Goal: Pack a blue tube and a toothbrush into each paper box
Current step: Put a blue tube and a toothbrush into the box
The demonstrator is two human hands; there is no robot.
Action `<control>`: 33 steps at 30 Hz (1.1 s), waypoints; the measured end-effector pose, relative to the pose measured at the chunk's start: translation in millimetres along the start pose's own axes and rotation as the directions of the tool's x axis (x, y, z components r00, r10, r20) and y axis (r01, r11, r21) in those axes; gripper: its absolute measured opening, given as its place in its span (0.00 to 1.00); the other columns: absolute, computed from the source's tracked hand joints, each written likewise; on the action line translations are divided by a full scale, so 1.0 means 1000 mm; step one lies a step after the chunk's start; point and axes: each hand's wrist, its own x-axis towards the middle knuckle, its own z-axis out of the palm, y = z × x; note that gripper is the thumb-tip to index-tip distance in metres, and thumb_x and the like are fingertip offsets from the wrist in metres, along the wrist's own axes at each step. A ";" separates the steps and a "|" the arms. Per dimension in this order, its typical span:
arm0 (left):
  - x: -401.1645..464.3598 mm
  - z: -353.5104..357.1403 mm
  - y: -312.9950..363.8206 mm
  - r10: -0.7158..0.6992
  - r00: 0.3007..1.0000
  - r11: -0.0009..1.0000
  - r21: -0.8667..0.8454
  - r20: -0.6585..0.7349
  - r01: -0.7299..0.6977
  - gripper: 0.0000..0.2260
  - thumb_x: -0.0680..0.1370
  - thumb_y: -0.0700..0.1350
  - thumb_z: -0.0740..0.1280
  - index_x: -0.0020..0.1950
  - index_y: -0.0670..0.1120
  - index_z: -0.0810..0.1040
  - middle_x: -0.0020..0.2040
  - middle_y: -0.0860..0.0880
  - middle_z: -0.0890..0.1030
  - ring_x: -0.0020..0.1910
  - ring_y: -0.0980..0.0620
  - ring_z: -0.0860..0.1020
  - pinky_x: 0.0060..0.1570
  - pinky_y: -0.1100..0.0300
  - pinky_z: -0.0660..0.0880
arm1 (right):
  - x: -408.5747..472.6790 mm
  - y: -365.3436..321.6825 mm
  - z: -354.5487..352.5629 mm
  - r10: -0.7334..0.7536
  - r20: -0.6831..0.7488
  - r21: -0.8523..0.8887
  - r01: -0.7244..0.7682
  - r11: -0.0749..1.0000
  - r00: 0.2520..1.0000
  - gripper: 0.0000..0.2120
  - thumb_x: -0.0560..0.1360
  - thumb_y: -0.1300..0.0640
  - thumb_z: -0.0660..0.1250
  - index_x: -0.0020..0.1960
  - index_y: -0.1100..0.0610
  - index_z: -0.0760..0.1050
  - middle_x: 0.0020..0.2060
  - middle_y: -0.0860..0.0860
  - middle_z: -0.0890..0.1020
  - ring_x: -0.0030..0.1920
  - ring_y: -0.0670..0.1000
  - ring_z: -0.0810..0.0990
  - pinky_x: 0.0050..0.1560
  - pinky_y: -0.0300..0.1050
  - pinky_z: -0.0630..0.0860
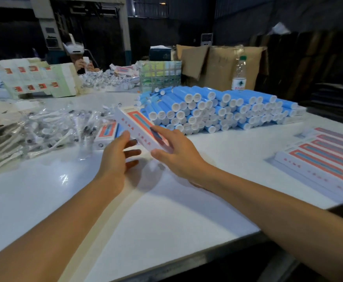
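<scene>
You hold one paper box (141, 129) up off the white table (166, 210), tilted, its far end pointing away and left, red and blue printed face up. Your right hand (174, 153) grips its near end, thumb curled on the near side, fingers wrapped over the top face. Your left hand (115, 159) is at the box's left side, thumb tip touching its edge, fingers spread and loosely bent under it; whether those fingers actually touch the box you cannot tell. Whether the box's end flaps are closed is blurred.

Behind and right of the held box, close by, is the stack of blue tubes (217, 110), white caps facing you. Left of the box lies the heap of wrapped toothbrushes (50, 129), in clear plastic. Just left of the box, beside that heap, another box (105, 133) lies on the table. Well right of the held box, a row of packed boxes (325, 157) lies side by side at the table edge.

Far behind the box: a water bottle (239, 74), cardboard cartons (217, 64), a stack of flat white packs (38, 78), and another person (79, 58) wearing a headset.
</scene>
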 end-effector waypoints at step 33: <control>0.009 -0.011 -0.019 0.038 0.991 0.914 0.397 0.130 -0.087 0.05 0.77 0.40 0.66 0.45 0.44 0.81 0.39 0.46 0.83 0.38 0.49 0.79 0.42 0.57 0.74 | -0.113 0.042 -0.147 0.099 -0.248 -0.750 -0.256 0.610 0.964 0.17 0.78 0.47 0.58 0.64 0.49 0.75 0.59 0.50 0.76 0.59 0.54 0.69 0.56 0.51 0.64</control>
